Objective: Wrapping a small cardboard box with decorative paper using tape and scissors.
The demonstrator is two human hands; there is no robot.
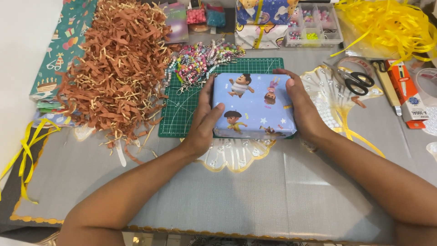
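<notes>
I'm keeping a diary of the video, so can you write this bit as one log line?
left hand: on wrapped box left side | right hand: on its right side | box: on green cutting mat | scissors: lying to the right

A wrapped box [253, 105] hides much of the green cutting mat [182, 111] at frame centre. Both elbows run off the bottom edge. At the upper right edge, yellow ribbon [387, 25] is cropped; top-centre beads in a clear organiser [314, 27] are too small to tell apart.
</notes>
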